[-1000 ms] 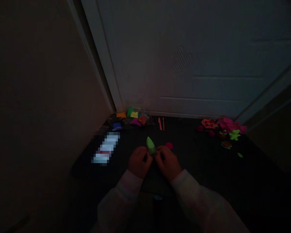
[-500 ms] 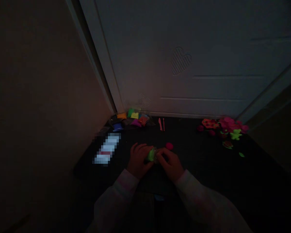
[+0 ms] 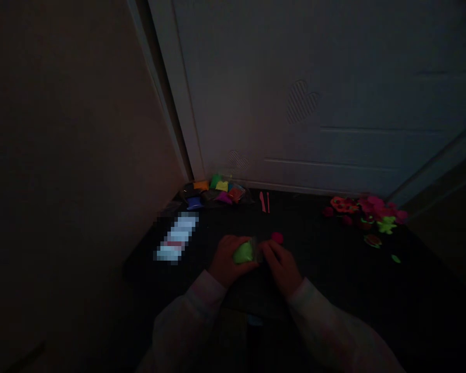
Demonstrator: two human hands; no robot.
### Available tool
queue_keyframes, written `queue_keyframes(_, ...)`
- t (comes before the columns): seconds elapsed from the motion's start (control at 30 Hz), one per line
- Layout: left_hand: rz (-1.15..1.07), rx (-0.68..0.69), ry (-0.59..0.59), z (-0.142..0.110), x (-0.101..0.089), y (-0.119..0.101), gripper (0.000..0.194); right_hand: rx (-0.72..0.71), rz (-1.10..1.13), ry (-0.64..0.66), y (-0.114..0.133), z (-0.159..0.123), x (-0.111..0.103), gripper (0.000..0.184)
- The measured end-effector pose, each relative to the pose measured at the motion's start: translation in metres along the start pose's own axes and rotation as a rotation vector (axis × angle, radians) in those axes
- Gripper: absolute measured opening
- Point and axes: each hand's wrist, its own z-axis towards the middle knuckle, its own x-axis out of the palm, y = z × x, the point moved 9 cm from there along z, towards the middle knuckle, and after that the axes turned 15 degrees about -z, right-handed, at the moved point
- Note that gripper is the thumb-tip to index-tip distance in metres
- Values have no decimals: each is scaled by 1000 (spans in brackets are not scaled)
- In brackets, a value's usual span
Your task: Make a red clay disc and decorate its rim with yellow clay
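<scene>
A clear packet of light green modelling clay [image 3: 243, 252] is between my hands above the dark table. My left hand [image 3: 227, 261] wraps round the clay end, thumb below and fingers above. At the packet's clear right end, my right hand [image 3: 282, 265] pinches the plastic with thumb and forefinger. Just behind my right fingers lies a round dark-pink piece of clay [image 3: 277, 238]. The dim light hides whether the packet is torn.
Several clay packets in different colours [image 3: 224, 197] lie along the back left. Two pink modelling tools [image 3: 262, 202] are beside them. A blurred bright panel [image 3: 177, 238] lies left. Pink flower shapes [image 3: 375, 207] and a yellow-green bear figure [image 3: 386, 224] are at right. A white door [image 3: 248, 103] stands behind.
My left fingers have shifted so more of the green clay shows. The right hand keeps its pinch, slightly further right. The whole view has tilted and shifted a little.
</scene>
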Motion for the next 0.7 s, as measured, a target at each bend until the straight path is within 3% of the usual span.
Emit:
queue_keyframes(0.4, -32, -25, -61, 0, -7, 4, 33, 44, -223, -96, -11, -3, -7, 35)
queue_keyframes(0.57, -143, -114, -120, -3, -11, 11, 36, -40, -251, -102, -4, -4, -11, 42)
queue_keyframes(0.7, -200, -194, -174, -5, -15, 18, 39, -20, -259, -84, -10, -19, -15, 43)
